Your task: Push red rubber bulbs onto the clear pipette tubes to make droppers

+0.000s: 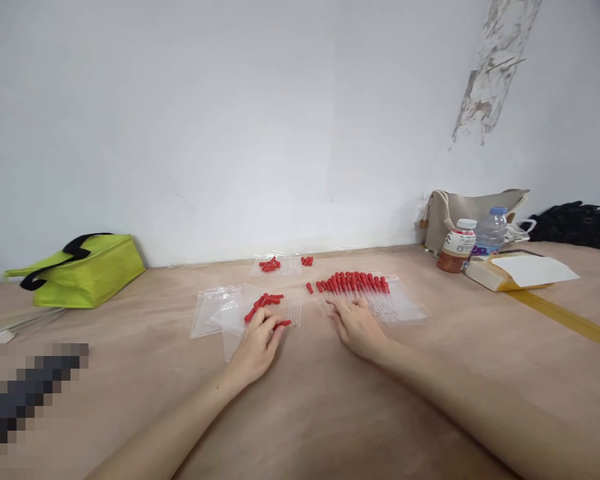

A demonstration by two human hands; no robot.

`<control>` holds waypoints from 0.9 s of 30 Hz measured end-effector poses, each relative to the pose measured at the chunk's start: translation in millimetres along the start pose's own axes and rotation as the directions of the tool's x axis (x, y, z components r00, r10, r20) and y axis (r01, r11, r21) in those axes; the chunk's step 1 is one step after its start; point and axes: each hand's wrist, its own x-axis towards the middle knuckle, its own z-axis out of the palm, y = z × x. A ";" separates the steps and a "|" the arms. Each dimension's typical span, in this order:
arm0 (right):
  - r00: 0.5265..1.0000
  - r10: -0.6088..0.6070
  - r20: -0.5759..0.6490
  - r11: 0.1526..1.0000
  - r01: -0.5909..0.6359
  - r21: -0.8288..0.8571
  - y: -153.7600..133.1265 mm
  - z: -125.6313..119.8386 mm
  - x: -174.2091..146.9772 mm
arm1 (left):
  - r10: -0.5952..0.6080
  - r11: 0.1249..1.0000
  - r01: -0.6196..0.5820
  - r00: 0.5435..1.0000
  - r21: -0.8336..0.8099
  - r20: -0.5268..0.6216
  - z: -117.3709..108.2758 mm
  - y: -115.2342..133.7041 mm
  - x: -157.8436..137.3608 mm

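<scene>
My left hand (258, 343) is closed, with finger and thumb on a red rubber bulb (283, 323) at the table. Other red bulbs (265, 303) lie just beyond it on clear plastic bags (217, 310). Beside these, several thin glass tubes (293, 308) lie side by side. My right hand (357, 327) has its fingertips together at the thin tube of a red-topped glass dropper (309, 288), which slants toward them; the grip is partly hidden. A row of droppers with red bulbs (355, 281) fans out behind and right of that hand, over another clear bag (405, 303).
Near the wall lie small bags of red bulbs (270, 265). A lime-green bag (93, 270) stands at left. On the right are a drink bottle (457, 247), a clear bottle (493, 230), a beige bag (443, 220), a box with paper (530, 270) and yellow tape (565, 317).
</scene>
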 end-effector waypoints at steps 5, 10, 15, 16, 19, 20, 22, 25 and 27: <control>0.996 -0.073 -0.059 0.980 0.082 0.181 -10.9 -3.5 -18.2 | -0.062 0.984 0.083 0.989 -0.157 0.131 9.5 19.5 -10.0; 0.991 -0.129 -0.040 0.956 0.135 0.260 -20.7 -1.0 -20.9 | -0.086 0.982 0.105 0.989 -0.159 0.123 12.5 15.4 -12.5; 0.984 -0.177 -0.029 0.956 0.179 0.234 -20.6 3.6 -21.5 | -0.096 0.977 0.117 0.988 -0.181 0.122 12.6 13.9 -12.5; 0.984 -0.179 -0.026 0.956 0.180 0.231 -20.4 4.0 -21.8 | -0.097 0.975 0.120 0.988 -0.190 0.123 12.5 14.1 -12.4; 0.980 -0.197 -0.016 0.951 0.195 0.240 -19.9 4.3 -22.0 | -0.092 0.971 0.115 0.989 -0.209 0.116 11.4 14.9 -12.3; 0.978 -0.207 -0.015 0.947 0.204 0.247 -19.6 4.3 -21.7 | -0.084 0.972 0.107 0.990 -0.210 0.115 10.6 15.4 -12.3; 0.974 -0.225 -0.016 0.940 0.221 0.259 -18.6 4.5 -20.9 | -0.060 0.976 0.084 0.991 -0.200 0.121 8.5 16.8 -12.2; 0.968 -0.252 -0.008 0.939 0.247 0.241 -16.4 4.6 -19.1 | -0.009 0.983 0.036 0.989 -0.181 0.146 5.7 19.4 -12.2; 0.961 -0.276 0.008 0.939 0.268 0.217 -15.0 4.4 -18.1 | 0.032 0.984 -0.003 0.986 -0.179 0.161 4.9 20.9 -12.4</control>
